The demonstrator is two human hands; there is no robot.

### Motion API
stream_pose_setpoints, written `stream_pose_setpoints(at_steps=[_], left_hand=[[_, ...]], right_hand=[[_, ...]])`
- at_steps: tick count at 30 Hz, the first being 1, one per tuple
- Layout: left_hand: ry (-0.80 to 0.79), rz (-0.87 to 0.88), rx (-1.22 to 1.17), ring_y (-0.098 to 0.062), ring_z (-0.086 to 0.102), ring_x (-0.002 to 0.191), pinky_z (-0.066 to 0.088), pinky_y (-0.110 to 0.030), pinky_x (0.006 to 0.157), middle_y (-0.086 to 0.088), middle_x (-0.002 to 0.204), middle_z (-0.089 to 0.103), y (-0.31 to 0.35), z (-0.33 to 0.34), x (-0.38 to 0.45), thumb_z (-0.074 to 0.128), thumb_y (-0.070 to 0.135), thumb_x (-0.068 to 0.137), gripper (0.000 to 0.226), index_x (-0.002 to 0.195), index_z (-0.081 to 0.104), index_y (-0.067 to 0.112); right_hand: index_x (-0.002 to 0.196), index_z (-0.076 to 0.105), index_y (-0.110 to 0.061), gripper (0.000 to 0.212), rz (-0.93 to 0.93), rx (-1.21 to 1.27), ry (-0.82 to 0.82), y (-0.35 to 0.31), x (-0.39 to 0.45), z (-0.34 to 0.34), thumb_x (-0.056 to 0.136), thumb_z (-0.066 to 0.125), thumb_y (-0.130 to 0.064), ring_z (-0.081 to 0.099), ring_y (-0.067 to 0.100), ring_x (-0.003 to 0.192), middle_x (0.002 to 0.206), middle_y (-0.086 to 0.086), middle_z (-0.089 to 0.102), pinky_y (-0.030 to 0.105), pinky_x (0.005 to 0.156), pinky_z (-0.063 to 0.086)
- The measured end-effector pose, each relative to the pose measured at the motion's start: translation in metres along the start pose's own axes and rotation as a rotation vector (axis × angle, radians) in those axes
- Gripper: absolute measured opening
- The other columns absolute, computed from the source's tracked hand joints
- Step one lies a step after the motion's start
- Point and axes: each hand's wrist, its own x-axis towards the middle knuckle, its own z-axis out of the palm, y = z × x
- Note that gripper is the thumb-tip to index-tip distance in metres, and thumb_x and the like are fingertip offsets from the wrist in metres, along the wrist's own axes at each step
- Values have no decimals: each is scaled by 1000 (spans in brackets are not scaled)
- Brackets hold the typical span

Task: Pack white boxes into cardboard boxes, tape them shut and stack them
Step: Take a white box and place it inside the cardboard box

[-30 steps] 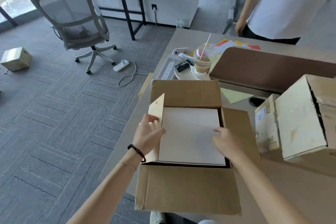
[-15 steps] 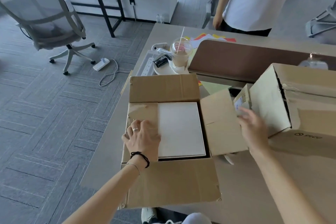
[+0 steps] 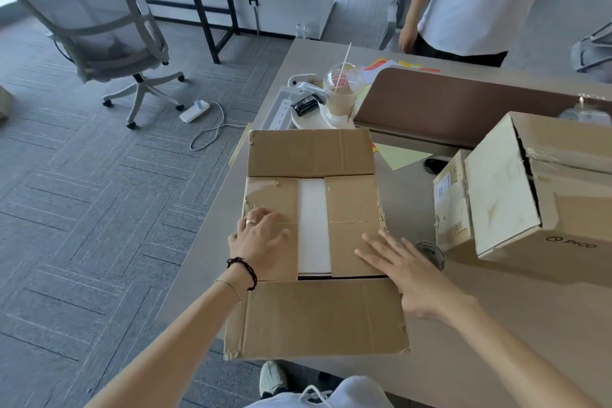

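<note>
Both hands flat, fingers spread, gripping nothing: left hand presses the brown cardboard box's left inner flap, right hand the right one. We see the flat white box inside, showing between those flaps. Risk: flaps spring up once we let go to fold the long flaps.
</note>
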Motion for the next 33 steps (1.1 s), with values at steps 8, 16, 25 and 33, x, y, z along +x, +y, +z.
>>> stream_pose_setpoints(at_steps=[8, 16, 25, 33], left_hand=[[-375, -344, -1016, -18, 67, 107, 37, -48, 102, -3, 117, 74, -35, -82, 43, 56, 37, 95, 32, 124, 65, 25], [-171, -496, -996, -23, 52, 108, 41, -45, 97, -6, 121, 57, -37, -65, 91, 56, 34, 98, 17, 109, 58, 22], [-219, -444, -1204, -21, 53, 106, 44, -40, 84, -8, 118, 59, -12, -62, 135, 30, 55, 102, 43, 113, 60, 26], [-221, -272, -950, -23, 47, 125, 20, -53, 114, -1, 130, 62, -37, -65, 122, 52, 51, 91, 35, 89, 70, 22]], right_hand=[[152, 41, -44, 76, 162, 491, 141, 30, -8, -1, 84, 70, -65, 1, -2, 154, 164, -29, 7, 34, 120, 26], [159, 28, -36, 90, 476, 988, 305, 7, 22, 14, 86, 78, -44, 47, 10, 135, 150, -17, 44, 33, 112, 37], [155, 40, -17, 74, 557, 1141, 336, 0, 30, 15, 91, 76, -22, 44, 5, 120, 138, -9, 50, 21, 98, 32], [151, 46, -20, 67, 541, 1262, 357, -2, 29, 20, 91, 77, -19, 55, 10, 113, 108, -26, 54, 20, 85, 42]])
